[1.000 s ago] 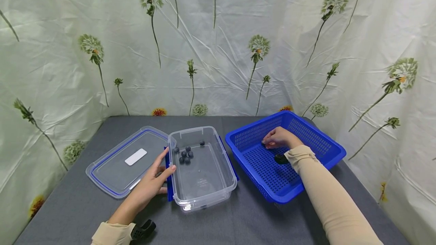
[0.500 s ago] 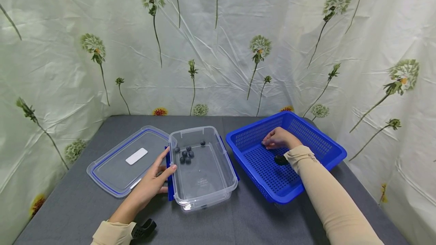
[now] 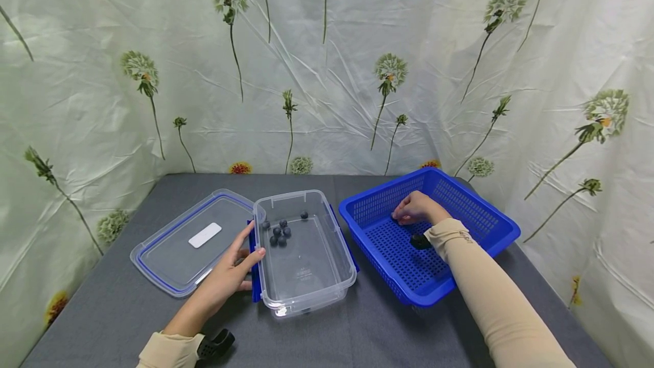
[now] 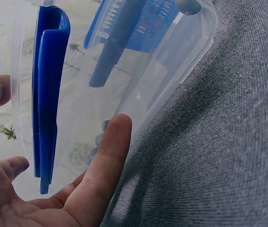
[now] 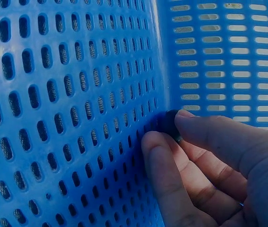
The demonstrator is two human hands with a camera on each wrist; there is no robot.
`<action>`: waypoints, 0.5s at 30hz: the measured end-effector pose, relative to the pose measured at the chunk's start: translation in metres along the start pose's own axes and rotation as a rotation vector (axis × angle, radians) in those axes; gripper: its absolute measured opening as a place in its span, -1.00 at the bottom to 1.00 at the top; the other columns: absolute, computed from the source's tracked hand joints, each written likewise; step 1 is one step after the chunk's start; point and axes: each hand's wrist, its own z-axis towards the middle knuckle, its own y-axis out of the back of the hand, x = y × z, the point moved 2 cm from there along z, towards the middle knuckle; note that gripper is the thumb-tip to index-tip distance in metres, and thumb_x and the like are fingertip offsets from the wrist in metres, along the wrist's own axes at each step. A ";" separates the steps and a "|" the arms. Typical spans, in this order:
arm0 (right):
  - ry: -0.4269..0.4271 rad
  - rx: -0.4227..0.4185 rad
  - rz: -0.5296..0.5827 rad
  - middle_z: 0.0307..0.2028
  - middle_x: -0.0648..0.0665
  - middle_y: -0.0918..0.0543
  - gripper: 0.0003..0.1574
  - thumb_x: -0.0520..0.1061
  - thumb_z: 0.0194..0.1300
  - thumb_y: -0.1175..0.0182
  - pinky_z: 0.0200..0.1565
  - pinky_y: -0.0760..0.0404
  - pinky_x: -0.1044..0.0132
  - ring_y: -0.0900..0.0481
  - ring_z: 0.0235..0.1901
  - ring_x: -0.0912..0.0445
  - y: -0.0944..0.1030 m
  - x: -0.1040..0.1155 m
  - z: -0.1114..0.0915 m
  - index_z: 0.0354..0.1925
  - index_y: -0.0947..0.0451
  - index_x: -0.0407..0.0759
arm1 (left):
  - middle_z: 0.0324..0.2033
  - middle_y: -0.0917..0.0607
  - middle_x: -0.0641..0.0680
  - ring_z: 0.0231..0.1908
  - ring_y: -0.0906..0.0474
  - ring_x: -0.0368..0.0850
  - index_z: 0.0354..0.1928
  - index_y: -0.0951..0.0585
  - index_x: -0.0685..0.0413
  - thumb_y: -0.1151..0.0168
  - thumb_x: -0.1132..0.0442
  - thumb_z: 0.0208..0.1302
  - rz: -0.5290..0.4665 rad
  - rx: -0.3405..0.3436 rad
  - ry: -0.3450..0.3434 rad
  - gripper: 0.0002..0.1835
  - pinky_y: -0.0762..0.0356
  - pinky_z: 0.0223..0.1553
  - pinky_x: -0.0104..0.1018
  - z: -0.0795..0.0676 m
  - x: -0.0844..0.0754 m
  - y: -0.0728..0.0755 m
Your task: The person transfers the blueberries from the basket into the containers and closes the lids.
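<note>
A clear plastic food container (image 3: 311,266) stands in the middle of the table, with several blueberries (image 3: 283,231) inside toward its left and back. My left hand (image 3: 225,277) holds its left wall, thumb on the rim and other fingers against the outside, around the blue latch (image 4: 49,99). To the right is a blue perforated basket (image 3: 378,263). My right hand (image 3: 419,209) is inside it, thumb and forefinger pinching a dark blueberry (image 5: 171,124) low in a corner where floor and wall meet. The fingers partly hide that berry.
The clear lid (image 3: 174,260) with its blue seal and white label lies left of the container, their edges overlapping at the back. A grey cloth (image 3: 368,334) covers the table. A flowered curtain (image 3: 327,72) hangs behind.
</note>
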 end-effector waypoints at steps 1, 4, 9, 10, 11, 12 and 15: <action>-0.002 -0.003 -0.002 -0.20 -0.24 -0.86 -0.81 -0.33 0.46 -0.31 -0.10 -0.84 0.27 -0.73 -0.39 0.21 0.000 0.000 0.000 -0.09 -0.71 -0.52 | 0.42 -0.27 0.47 0.17 -0.65 0.28 0.74 0.13 -0.53 -0.11 0.01 0.69 -0.001 0.001 0.000 -0.16 -0.83 -0.02 0.17 0.000 0.000 0.000; -0.006 -0.009 -0.009 -0.23 -0.21 -0.86 -0.79 -0.32 0.46 -0.32 -0.10 -0.84 0.28 -0.73 -0.38 0.22 0.000 0.002 -0.001 -0.08 -0.72 -0.52 | 0.42 -0.28 0.45 0.15 -0.66 0.26 0.73 0.12 -0.55 -0.13 0.01 0.68 -0.003 -0.004 0.002 -0.16 -0.84 -0.03 0.16 0.000 -0.001 0.001; -0.001 -0.010 -0.015 -0.29 -0.13 -0.84 -0.77 -0.32 0.47 -0.31 -0.11 -0.83 0.30 -0.72 -0.39 0.23 0.002 0.003 -0.003 -0.06 -0.72 -0.54 | 0.41 -0.29 0.48 0.13 -0.68 0.24 0.74 0.13 -0.49 -0.15 0.01 0.67 -0.008 0.007 -0.010 -0.14 -0.84 -0.04 0.15 -0.001 0.000 0.000; 0.003 -0.009 -0.014 -0.28 -0.13 -0.85 -0.77 -0.32 0.47 -0.31 -0.11 -0.83 0.31 -0.72 -0.39 0.23 0.002 0.003 -0.003 -0.06 -0.72 -0.54 | 0.41 -0.28 0.48 0.13 -0.68 0.24 0.75 0.14 -0.48 -0.15 0.01 0.67 -0.009 0.009 -0.012 -0.13 -0.84 -0.04 0.15 -0.001 0.001 0.000; 0.010 -0.006 -0.011 -0.26 -0.15 -0.85 -0.77 -0.33 0.47 -0.30 -0.11 -0.83 0.31 -0.72 -0.39 0.24 0.002 0.004 -0.004 -0.05 -0.72 -0.55 | 0.40 -0.28 0.49 0.12 -0.69 0.23 0.75 0.14 -0.48 -0.15 0.01 0.67 -0.010 0.009 -0.012 -0.13 -0.84 -0.04 0.15 -0.001 0.001 0.000; 0.017 -0.001 -0.005 -0.24 -0.18 -0.86 -0.76 -0.33 0.48 -0.29 -0.10 -0.83 0.31 -0.72 -0.38 0.24 0.003 0.004 -0.004 -0.04 -0.71 -0.57 | 0.40 -0.29 0.49 0.12 -0.69 0.23 0.75 0.14 -0.48 -0.15 0.01 0.67 -0.012 0.008 -0.011 -0.13 -0.84 -0.05 0.15 -0.001 0.001 0.000; 0.044 0.012 -0.001 -0.13 -0.28 -0.86 -0.74 -0.34 0.50 -0.27 -0.08 -0.84 0.31 -0.74 -0.35 0.24 0.003 0.006 -0.005 -0.01 -0.70 -0.58 | 0.40 -0.29 0.48 0.12 -0.69 0.23 0.75 0.14 -0.50 -0.15 0.02 0.67 -0.018 0.004 -0.008 -0.13 -0.84 -0.05 0.16 -0.001 0.002 -0.001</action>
